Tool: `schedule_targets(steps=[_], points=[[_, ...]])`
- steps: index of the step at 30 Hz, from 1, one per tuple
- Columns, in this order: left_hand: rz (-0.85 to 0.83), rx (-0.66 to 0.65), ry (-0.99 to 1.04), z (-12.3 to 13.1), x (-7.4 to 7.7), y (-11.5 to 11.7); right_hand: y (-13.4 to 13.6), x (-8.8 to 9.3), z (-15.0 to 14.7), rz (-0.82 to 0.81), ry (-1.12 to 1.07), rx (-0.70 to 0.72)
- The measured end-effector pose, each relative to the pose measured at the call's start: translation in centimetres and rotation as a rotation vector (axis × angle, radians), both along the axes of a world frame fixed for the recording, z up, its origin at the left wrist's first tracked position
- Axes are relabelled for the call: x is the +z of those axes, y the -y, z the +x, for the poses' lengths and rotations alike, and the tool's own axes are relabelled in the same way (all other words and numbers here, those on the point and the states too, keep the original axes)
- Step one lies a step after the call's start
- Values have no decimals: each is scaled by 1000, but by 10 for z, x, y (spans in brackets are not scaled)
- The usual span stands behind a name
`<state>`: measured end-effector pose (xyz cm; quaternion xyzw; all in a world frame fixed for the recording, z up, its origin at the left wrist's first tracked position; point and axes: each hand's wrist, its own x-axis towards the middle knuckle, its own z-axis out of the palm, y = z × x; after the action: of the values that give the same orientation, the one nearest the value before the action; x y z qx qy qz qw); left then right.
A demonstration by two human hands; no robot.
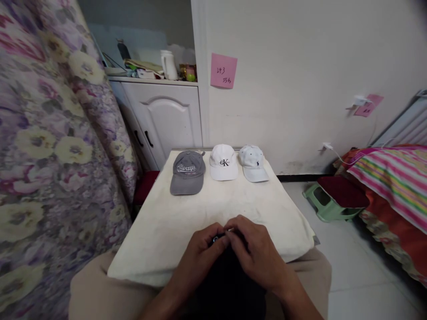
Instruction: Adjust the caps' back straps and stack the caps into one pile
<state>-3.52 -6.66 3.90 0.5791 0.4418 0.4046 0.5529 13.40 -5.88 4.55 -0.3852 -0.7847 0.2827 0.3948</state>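
Observation:
My left hand (pixel 200 255) and my right hand (pixel 255 253) meet at the near edge of a small table covered with a cream cloth (pixel 187 222). Both have curled fingers gripping a black cap (pixel 227 284) that lies over my lap, mostly hidden under the hands. At the far end of the table three caps lie in a row: a grey cap (pixel 187 171) with script lettering on the left, a white cap (pixel 223 162) with black letters in the middle, and a pale cap (pixel 252 162) on the right.
A floral curtain (pixel 50 146) hangs close on the left. White cabinet (pixel 163 115) behind the table, with a jug and clutter on top. A pink note (pixel 223 71) is stuck to the wall. Green stool (pixel 328 202) and a striped bed cover (pixel 393 178) at right.

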Motion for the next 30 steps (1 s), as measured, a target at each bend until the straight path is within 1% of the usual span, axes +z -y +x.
schedule_targets(steps=[2, 4, 7, 9, 11, 16, 19, 22, 24, 26, 30], points=[[-18, -4, 33, 1, 0, 2, -1, 0, 1, -31, -81, 14], [-67, -15, 74, 1, 0, 3, -3, -1, 3, -103, -195, 25], [-180, -25, 135, 1, -2, 3, -7, -5, 8, -287, -389, 26], [-218, -27, 175, 1, -4, 2, -9, -8, 11, -409, -497, 34], [-234, -27, 200, 0, -6, 0, -10, -9, 12, -469, -554, 39], [-276, -38, 240, -4, -12, -5, -12, -9, 11, -449, -558, -28], [-307, 3, 292, -6, -12, -4, -16, -13, 12, -412, -566, -71], [-337, 44, 333, -6, -10, -3, -18, -16, 17, -374, -491, -86], [-347, 57, 352, -6, -9, -2, -19, -17, 22, -388, -412, -21], [-349, 58, 379, -5, -7, -3, -18, -16, 25, -430, -357, 82], [-360, 54, 418, -3, -6, -4, -16, -19, 25, -587, -372, 257]])
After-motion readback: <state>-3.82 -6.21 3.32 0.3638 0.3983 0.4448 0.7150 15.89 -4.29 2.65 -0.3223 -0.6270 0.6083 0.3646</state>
